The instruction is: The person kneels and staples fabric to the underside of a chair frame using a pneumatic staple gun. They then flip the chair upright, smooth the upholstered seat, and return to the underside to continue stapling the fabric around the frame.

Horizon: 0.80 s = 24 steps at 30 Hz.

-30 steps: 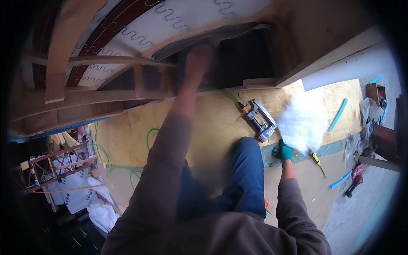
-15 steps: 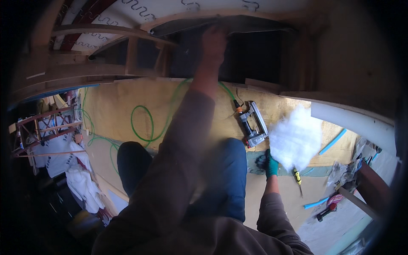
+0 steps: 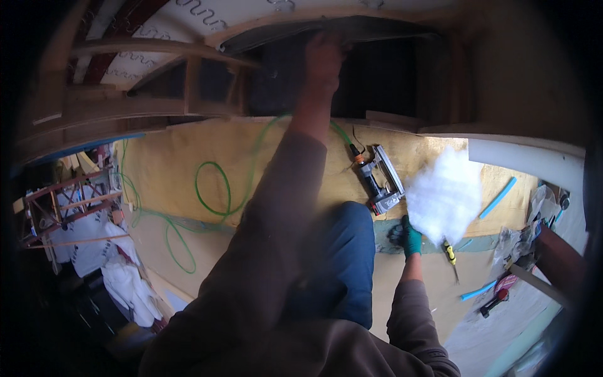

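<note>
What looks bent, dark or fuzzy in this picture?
In the head view, edges bow near the black rim; in the same head view, the left hand looks soft and dim against the shadowed wooden frame, while the white fluff is bright, fine detail fading.

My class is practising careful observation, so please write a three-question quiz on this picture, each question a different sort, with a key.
1. Multiple choice: What does the green hose run to?
A) the yellow-handled tool
B) the grey-and-black power tool
C) a light-blue strip

2. True or false: Both of the person's hands wear gloves.

3. Fill in: In the picture, the white fluffy wad lies to the ____ of the power tool.

Key:
1. B
2. False: the left hand is bare; the right hand wears a green glove.
3. right
</note>
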Tool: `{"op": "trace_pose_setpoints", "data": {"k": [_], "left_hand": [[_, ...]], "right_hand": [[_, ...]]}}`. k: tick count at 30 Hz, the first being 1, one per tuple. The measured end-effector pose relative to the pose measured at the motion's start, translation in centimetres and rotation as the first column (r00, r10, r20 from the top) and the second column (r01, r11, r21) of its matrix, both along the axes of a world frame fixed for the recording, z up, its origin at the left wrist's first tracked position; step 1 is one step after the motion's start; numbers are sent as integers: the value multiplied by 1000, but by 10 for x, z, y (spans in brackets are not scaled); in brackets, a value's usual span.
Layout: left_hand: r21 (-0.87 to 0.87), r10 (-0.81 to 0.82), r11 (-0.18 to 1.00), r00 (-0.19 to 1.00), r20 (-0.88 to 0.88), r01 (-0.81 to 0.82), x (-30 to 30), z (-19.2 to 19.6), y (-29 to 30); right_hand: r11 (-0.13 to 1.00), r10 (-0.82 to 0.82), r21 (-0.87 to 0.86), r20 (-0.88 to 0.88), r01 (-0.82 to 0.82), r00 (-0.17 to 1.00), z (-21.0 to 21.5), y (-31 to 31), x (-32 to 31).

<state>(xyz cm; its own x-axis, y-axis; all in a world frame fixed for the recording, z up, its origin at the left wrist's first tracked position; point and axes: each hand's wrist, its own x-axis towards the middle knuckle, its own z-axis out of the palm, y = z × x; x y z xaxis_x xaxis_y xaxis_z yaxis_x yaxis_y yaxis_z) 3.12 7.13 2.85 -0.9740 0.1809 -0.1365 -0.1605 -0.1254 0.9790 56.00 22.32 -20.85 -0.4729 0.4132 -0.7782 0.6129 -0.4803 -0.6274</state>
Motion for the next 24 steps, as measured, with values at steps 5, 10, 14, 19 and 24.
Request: {"op": "trace_pose_setpoints", "data": {"k": [5, 10, 14, 19, 24], "left_hand": [[270, 35, 961, 993, 112, -64, -6, -5, -7], [92, -12, 995, 980, -197, 30, -17, -47, -25], [74, -58, 994, 950, -307, 85, -42, -69, -22], [-432, -160, 883, 749, -644, -183, -19, -42, -50], [437, -91, 899, 963, 253, -30, -28, 9, -22]], "right_hand": [[993, 1, 120, -84, 9, 996, 2, -2, -6], [959, -275, -46, 88, 280, 957, -11, -14, -1], [941, -182, 291, -7, 176, 983, -4, -10, 19], [791, -510, 353, -71, 500, 857, 35, 27, 62], [379, -527, 914, 344, -148, 777, 51, 69, 103]]}}
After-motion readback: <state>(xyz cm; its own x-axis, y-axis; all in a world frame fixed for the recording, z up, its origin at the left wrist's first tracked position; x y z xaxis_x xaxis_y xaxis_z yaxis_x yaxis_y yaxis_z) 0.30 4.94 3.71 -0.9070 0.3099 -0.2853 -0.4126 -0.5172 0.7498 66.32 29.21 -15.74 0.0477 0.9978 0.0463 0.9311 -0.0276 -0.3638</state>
